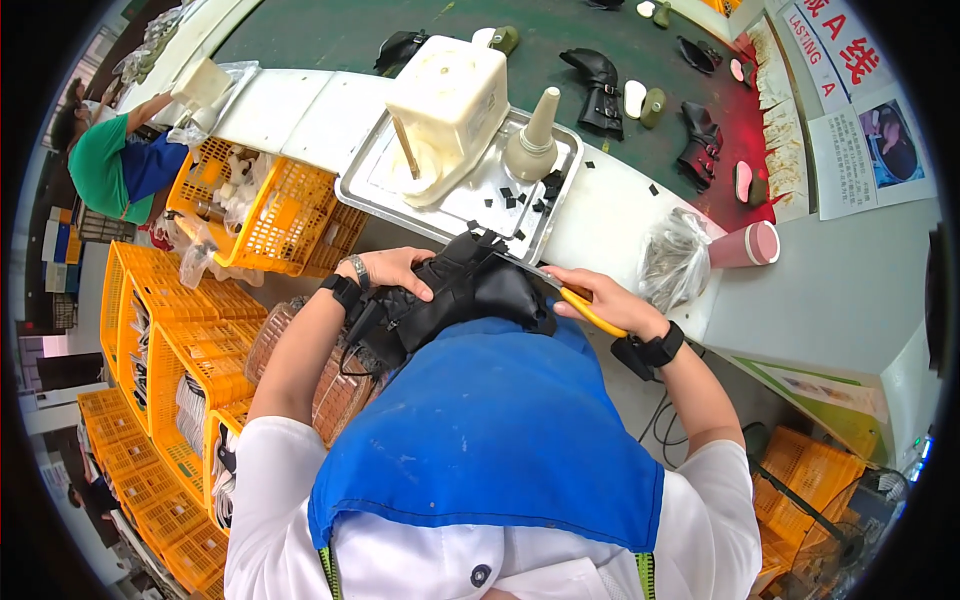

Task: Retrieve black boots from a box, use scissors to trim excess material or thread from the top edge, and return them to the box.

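Note:
A black boot upper [445, 300] with straps lies across my lap, against the blue apron [480, 420]. My left hand [392, 270] is closed on its strapped part, thumb on top. In my right hand [597, 300] is a yellow-handled tool [592, 312], its slim metal end reaching to the upper edge of the boot; I cannot tell whether it has one blade or two. Just beyond, a metal tray [455, 212] carries a glue-smeared white container [450, 95], a pale long-necked bottle [532, 140] and several small black squares [510, 197].
Behind the tray runs a green conveyor belt [330, 35] with black boots [600, 95] and small insoles. A plastic bag [675, 260] and pink cup [748, 244] stand to the right. Yellow crates [190, 345] are stacked at left, near another person [120, 165] in green.

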